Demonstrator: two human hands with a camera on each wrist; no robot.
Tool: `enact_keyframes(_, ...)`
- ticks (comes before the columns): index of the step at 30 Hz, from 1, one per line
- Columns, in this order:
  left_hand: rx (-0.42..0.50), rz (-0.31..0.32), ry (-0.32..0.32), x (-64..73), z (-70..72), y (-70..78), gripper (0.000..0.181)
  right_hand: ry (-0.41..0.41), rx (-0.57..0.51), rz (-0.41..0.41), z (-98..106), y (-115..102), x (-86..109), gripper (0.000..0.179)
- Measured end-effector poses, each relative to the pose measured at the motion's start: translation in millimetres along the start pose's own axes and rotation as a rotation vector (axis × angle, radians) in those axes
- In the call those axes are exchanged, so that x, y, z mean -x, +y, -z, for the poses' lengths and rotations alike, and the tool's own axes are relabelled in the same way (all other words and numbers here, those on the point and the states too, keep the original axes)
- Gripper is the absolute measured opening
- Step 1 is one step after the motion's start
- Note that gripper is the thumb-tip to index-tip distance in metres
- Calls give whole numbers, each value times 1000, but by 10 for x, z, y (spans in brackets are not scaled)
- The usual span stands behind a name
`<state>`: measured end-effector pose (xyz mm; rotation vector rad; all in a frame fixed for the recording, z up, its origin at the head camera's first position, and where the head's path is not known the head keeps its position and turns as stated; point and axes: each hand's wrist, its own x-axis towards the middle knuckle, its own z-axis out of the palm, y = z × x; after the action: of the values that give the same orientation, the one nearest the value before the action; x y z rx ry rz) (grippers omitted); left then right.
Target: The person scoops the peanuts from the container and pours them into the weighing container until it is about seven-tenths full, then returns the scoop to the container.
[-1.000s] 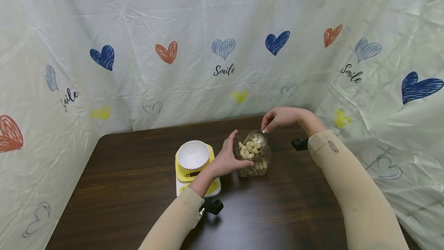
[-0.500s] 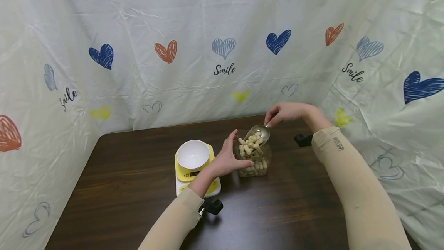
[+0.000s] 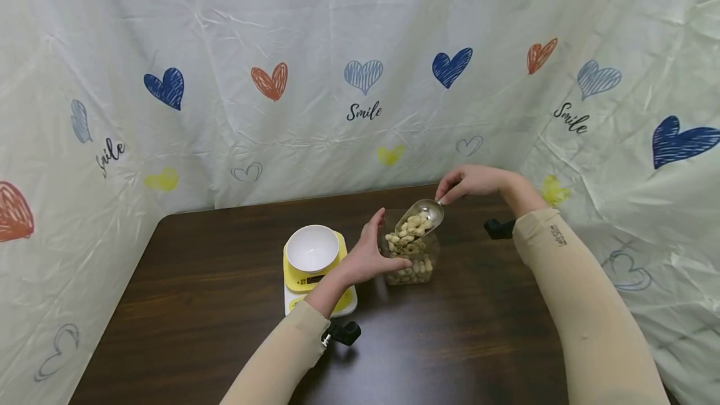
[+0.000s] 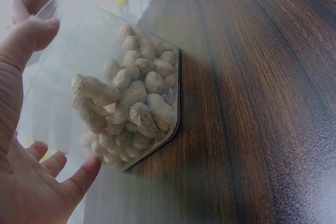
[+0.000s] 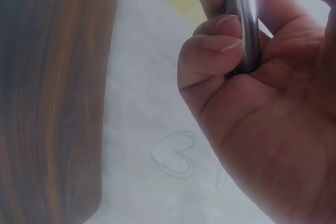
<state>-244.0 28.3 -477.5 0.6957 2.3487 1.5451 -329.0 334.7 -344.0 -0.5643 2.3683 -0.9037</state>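
A clear square-sided container (image 3: 432,249) of unshelled peanuts (image 4: 131,95) stands on the table. My left hand (image 3: 368,261) holds it, thumb on the near side and fingers spread along the left side. With my right hand (image 3: 471,181) I grip a metal scoop (image 3: 432,209) by its handle (image 5: 242,3); the fingers curl round it in the right wrist view. The scoop is tilted down to the left at the container's mouth, carrying several peanuts. Its lower lip is hard to tell apart from the peanuts below.
Left of the container, a white bowl (image 3: 312,249) sits on a yellow and white kitchen scale (image 3: 295,302), partly covered by my left wrist. The dark wooden table (image 3: 214,305) ends at a white curtain (image 3: 315,149) printed with hearts behind and at the sides.
My right hand has drawn the scoop up and a little to the right, with peanuts in it. My left hand and the container have stayed in place.
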Motion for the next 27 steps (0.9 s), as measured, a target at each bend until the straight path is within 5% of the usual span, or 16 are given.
enact_keyframes(13,-41,20,-16,71,37,115,131,92,-9,-18,-31,58,158,24)
enact_keyframes(18,-101,-10,15,214,92,194,130,121,-4,-18,-34,26,195,26)
enact_keyframes(22,-157,-88,53,421,249,293,125,144,2,-17,-42,-24,214,27)
enact_keyframes(27,-234,-157,122,678,608,330,121,191,17,7,-85,-107,220,28)
